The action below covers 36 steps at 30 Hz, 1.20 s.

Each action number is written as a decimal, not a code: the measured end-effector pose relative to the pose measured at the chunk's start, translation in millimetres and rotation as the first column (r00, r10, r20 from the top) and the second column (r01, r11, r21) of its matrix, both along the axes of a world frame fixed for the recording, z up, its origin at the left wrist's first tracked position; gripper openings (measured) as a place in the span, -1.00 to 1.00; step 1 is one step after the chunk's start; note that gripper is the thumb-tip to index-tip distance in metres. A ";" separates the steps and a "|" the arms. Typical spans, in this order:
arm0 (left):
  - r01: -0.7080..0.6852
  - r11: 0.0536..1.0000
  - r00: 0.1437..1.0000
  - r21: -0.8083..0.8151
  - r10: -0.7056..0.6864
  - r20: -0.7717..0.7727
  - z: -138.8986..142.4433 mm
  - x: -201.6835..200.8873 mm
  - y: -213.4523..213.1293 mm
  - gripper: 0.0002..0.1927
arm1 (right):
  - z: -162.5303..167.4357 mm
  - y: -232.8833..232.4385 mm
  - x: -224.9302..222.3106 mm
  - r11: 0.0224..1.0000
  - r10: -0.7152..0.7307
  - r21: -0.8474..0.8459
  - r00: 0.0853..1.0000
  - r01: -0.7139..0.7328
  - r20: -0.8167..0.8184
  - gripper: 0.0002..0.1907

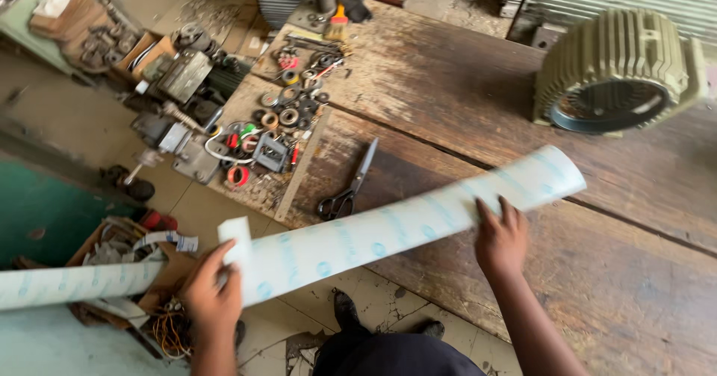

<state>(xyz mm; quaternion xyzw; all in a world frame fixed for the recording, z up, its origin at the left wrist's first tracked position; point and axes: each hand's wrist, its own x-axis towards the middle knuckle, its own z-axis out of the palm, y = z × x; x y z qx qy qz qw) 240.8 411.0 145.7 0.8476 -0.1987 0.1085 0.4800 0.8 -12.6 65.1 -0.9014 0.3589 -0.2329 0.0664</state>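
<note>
A long sheet of white, slightly glossy paper-like film (388, 227) with faint blue print curls smoothly. The wooden workbench (597, 271) beneath is rough, worn and stained. Scissors (349, 185) show dull grey metal blades with black handles. A ribbed, matt metal motor housing (616, 70) looks dusty olive-grey.

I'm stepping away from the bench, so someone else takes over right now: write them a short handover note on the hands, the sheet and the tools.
Left hand: grips the near end of the long white sheet, which is printed with pale blue marks.
Right hand: rests on the sheet farther along, pressing it to the wooden workbench.
Sheet: stretched across the bench edge, far end curling up.
Scissors: lie untouched on the bench.
Finned motor housing: stands at the back.
Done: sheet spread out. No cut is visible.
</note>
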 end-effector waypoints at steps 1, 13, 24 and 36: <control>-0.076 0.996 0.997 0.040 0.076 -0.012 -1.7 -8.9 20.3 -0.55 | 7.2 -3.9 24.0 0.995 0.072 0.069 0.997 -0.075 0.042 -0.52; -0.088 0.986 0.995 -0.140 0.094 0.041 -94.2 -48.9 25.3 -0.62 | 66.5 -47.7 270.5 0.866 0.475 -0.163 0.880 -0.472 -0.024 -0.44; -0.111 0.977 0.963 -0.180 0.061 -0.263 -121.6 -16.3 -66.0 -0.61 | 17.2 11.3 252.2 0.879 0.457 0.396 0.711 -0.267 -0.534 -0.45; -0.161 0.986 0.985 -0.046 0.158 -0.063 -102.9 8.8 -83.9 -0.66 | 7.5 46.3 247.3 0.782 0.607 0.350 0.757 -0.516 -0.242 -0.51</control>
